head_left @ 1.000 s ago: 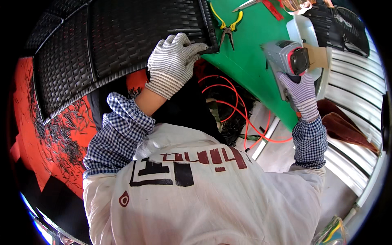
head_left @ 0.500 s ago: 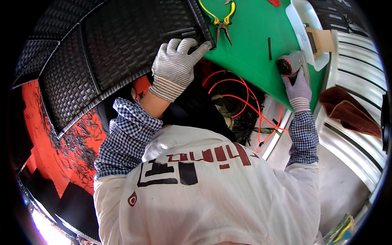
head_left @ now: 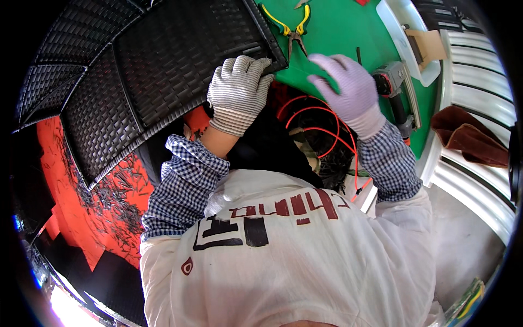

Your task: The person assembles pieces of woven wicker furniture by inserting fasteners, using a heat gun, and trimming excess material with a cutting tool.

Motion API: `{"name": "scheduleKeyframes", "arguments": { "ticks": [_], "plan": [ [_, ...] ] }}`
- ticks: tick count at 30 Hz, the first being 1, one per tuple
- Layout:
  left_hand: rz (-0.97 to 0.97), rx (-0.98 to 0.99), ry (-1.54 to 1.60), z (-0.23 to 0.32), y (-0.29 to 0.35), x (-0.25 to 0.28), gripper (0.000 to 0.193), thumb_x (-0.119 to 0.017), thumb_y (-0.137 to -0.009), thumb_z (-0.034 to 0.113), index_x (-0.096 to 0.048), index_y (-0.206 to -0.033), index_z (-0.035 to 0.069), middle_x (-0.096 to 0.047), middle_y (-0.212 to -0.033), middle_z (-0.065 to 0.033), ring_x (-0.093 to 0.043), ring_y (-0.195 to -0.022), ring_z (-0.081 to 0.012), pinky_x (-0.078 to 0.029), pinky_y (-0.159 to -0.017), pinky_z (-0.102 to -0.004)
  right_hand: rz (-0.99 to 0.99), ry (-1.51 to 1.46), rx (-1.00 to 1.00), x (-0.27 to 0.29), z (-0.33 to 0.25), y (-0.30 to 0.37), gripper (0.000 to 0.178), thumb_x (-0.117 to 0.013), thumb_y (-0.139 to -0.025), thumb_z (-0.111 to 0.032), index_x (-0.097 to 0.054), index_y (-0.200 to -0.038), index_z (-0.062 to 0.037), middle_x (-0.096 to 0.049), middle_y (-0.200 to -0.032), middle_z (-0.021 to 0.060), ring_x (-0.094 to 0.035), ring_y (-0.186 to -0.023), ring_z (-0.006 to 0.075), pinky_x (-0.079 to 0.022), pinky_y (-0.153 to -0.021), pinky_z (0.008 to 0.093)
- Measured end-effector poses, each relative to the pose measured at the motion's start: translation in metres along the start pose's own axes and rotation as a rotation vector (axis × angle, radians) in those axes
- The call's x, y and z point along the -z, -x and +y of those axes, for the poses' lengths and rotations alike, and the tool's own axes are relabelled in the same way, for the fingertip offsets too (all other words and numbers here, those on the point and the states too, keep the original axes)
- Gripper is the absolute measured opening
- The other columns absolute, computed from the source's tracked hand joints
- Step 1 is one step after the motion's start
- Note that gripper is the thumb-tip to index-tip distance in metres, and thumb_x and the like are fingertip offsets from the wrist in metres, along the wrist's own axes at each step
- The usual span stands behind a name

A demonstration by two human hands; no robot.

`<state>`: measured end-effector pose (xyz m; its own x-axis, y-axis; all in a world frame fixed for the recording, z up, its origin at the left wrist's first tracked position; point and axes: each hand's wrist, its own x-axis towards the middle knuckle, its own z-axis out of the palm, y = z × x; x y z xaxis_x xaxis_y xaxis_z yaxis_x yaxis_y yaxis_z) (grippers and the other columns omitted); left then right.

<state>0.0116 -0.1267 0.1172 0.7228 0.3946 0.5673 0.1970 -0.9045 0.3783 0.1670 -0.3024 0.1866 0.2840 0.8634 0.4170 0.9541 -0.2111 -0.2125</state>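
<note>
My left hand (head_left: 239, 92), in a striped knit glove, has its fingers curled over the near edge of a black woven panel (head_left: 180, 54) by its right corner. Over the green table, my right hand (head_left: 351, 90) is raised in a pale lilac glove with thumb and fingers apart, holding nothing. Pliers with yellow and green handles (head_left: 298, 31) lie just beyond it. To its right, a grey and black staple gun (head_left: 391, 79) rests on the green surface (head_left: 338, 32).
A white plastic tray (head_left: 388, 16) holding a cardboard piece (head_left: 430, 44) stands at the right. Beside it are silver slats (head_left: 474, 82) with a brown cloth (head_left: 463, 136). An orange hose (head_left: 348, 143) loops below the table. Black scraps litter the red sheet (head_left: 71, 180).
My right hand has let go of the staple gun and moved left over the table. My left hand remains at the panel's corner, its fingers more curled.
</note>
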Motion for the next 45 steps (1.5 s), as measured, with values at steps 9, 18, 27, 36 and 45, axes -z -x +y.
{"name": "scheduleKeyframes", "arguments": {
  "ticks": [9, 18, 27, 36, 45],
  "plan": [
    [-0.007, 0.064, -0.007, 0.002, 0.004, 0.006, 0.027, -0.085, -0.078, 0.027, -0.078, -0.100, 0.011, -0.068, -0.092, -0.0077, -0.067, -0.086, -0.0299, -0.055, -0.076, -0.0431, -0.130, -0.209, 0.044, -0.044, 0.007, -0.025, 0.040, -0.077, -0.091, -0.034, -0.070, -0.121, -0.0079, -0.070, -0.098, 0.0098, -0.069, -0.086, 0.0289, -0.058, -0.078, 0.0386],
    [-0.024, 0.042, 0.029, 0.004, 0.010, 0.013, 0.028, -0.085, -0.078, 0.024, -0.077, -0.100, 0.009, -0.068, -0.091, -0.0075, -0.067, -0.086, -0.0295, -0.054, -0.077, -0.0426, 0.128, -0.347, -0.063, -0.053, 0.021, -0.022, 0.027, -0.077, -0.092, -0.021, -0.074, -0.114, -0.0071, -0.072, -0.094, 0.0089, -0.069, -0.074, 0.0219, -0.058, -0.068, 0.0321],
    [0.067, 0.250, 0.435, -0.001, 0.003, 0.009, 0.019, -0.079, -0.084, 0.004, -0.075, -0.102, 0.005, -0.069, -0.094, -0.0109, -0.068, -0.088, -0.0271, -0.056, -0.077, -0.0386, 0.100, 0.150, -0.112, -0.033, 0.090, -0.039, 0.031, -0.064, -0.097, -0.016, -0.068, -0.128, -0.0166, -0.071, -0.120, 0.0089, -0.070, -0.102, 0.0294, -0.059, -0.089, 0.0399],
    [-0.051, 0.310, 0.223, -0.010, -0.010, 0.006, 0.044, -0.083, -0.078, 0.008, -0.072, -0.120, 0.004, -0.062, -0.117, -0.0141, -0.063, -0.088, -0.0260, -0.055, -0.081, -0.0365, -0.482, 0.382, 0.211, -0.043, 0.067, -0.084, 0.080, -0.064, -0.086, 0.001, -0.041, -0.156, -0.0282, -0.052, -0.152, 0.0095, -0.055, -0.135, 0.0305, -0.045, -0.116, 0.0443],
    [-0.168, 0.312, 0.181, -0.009, -0.021, 0.007, 0.028, -0.082, -0.080, 0.021, -0.074, -0.105, 0.011, -0.068, -0.101, -0.0116, -0.069, -0.086, -0.0338, -0.057, -0.078, -0.0444, -0.361, 0.068, -0.108, 0.006, 0.114, -0.069, 0.027, -0.058, -0.090, -0.002, -0.076, -0.104, -0.0169, -0.071, -0.106, 0.0084, -0.069, -0.096, 0.0319, -0.059, -0.089, 0.0431]
  ]
}}
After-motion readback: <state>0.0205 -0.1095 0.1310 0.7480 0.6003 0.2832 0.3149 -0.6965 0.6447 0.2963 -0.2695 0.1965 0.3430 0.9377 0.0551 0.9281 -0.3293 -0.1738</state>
